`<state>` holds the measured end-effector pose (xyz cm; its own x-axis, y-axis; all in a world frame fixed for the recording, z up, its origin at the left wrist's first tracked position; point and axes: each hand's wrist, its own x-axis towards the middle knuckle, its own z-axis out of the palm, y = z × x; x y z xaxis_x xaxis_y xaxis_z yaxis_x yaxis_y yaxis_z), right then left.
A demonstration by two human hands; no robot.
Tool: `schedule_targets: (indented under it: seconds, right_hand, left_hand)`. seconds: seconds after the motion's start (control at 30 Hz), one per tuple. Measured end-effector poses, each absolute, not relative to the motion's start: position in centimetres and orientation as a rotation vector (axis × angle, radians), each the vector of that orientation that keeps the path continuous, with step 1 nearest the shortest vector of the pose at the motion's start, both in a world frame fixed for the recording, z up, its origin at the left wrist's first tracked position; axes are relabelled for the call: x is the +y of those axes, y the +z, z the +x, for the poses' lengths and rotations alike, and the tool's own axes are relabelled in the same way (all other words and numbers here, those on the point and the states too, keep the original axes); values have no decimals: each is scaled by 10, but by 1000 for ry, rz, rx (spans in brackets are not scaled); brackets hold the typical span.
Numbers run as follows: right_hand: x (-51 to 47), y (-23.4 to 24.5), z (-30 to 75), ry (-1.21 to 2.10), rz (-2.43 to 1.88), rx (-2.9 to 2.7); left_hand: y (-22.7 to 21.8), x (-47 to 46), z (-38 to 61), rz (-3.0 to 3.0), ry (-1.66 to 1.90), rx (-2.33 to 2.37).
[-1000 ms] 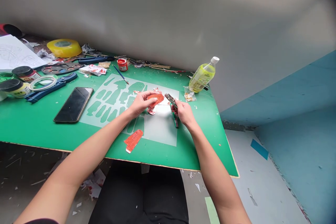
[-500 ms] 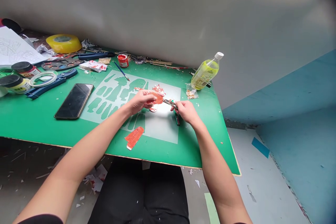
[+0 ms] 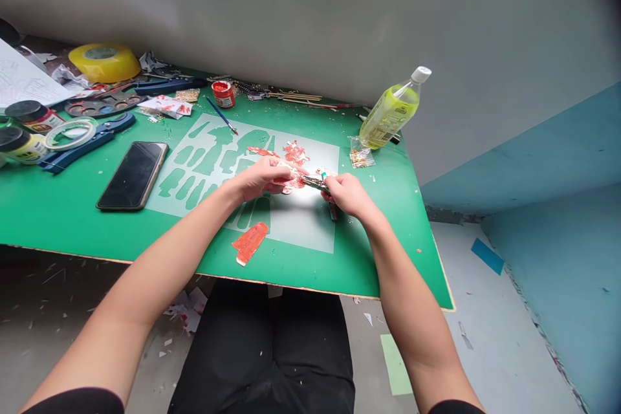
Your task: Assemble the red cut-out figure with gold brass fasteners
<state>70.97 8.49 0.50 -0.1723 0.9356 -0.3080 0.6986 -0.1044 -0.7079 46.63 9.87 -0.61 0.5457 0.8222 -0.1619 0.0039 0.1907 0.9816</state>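
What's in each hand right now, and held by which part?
Left hand: a red-and-white piece, pinched at its left side. Right hand: a metal tool, gripped at the end away from the piece.

Lettering — none of it legible.

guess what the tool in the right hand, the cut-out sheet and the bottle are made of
Tool: probably polished metal, from its silvery glints. Cut-out sheet: likely thin plastic, smooth and milky, as it looks slightly translucent; coated paper is possible. Bottle: seemingly clear, glossy plastic, given its see-through upper part.
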Motion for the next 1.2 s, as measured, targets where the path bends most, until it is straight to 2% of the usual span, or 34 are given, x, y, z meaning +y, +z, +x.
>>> schedule_targets:
  seconds: [0.17, 1.2]
  right_hand:
    - [86, 1, 712, 1151, -1790, -1915]
    - [84, 7, 708, 1018, -1859, -1963]
  left_hand:
    - [-1, 96, 470, 1063, 723, 813]
    - [-3, 98, 467, 1065, 669, 835]
